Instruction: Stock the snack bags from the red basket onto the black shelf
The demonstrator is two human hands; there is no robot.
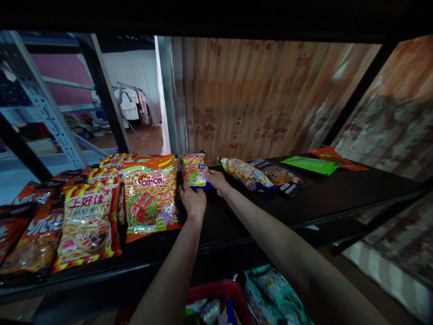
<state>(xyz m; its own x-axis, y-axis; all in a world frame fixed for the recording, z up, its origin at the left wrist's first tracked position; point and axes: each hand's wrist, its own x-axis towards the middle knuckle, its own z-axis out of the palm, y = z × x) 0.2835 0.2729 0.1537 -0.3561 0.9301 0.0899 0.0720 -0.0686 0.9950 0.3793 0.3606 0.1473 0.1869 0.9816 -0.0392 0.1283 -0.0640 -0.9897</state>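
Note:
A blue-and-orange snack bag (192, 170) stands upright on the black shelf between my hands. My left hand (193, 201) grips its lower left side, thumb in front. On its right side, my right hand (218, 181) holds the edge, with some fingers hidden. Just left of it, a large orange bag of shrimp-flavoured snack sticks (149, 198) leans in front of similar bags. To the right lies a bag of round, nut-like snacks (246, 172), overlapping a dark brown packet (279, 176).
Red-and-yellow shrimp strip bags (88, 221) and dark orange snack bags (37, 234) fill the shelf's left end. Green (310, 165) and orange (334, 158) packets lie at the right. Below are a red basket (233, 291) and teal packets (270, 293). A patterned curtain (257, 99) hangs behind.

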